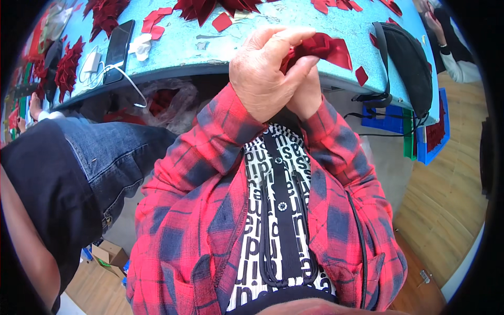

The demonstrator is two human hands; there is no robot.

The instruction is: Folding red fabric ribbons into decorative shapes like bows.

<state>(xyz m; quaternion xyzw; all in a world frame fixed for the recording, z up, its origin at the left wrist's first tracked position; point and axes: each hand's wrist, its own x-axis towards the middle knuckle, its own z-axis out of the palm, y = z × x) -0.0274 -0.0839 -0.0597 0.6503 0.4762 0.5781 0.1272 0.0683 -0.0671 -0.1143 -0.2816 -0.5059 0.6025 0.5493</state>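
Observation:
Over the near edge of the table, my left hand [265, 73] curls round a bunched piece of dark red cloth [328, 50], pinching it between thumb and fingers. One corner of the cloth spreads out to the right over the tabletop. Behind and under the left hand is my right hand [307, 97]; its wrist and part of the palm side show, but its fingers are hidden. A small red diamond-shaped piece [361, 75] lies on the table just right of the cloth.
On the light blue table [173, 50] are red spiky petal flowers [70, 68], loose red pieces [155, 23], a phone [118, 50] with a white cable, crumpled tissue [140, 47] and a black bag [407, 65]. Blue crates [437, 131] stand at right. Another person [68, 168] sits close left.

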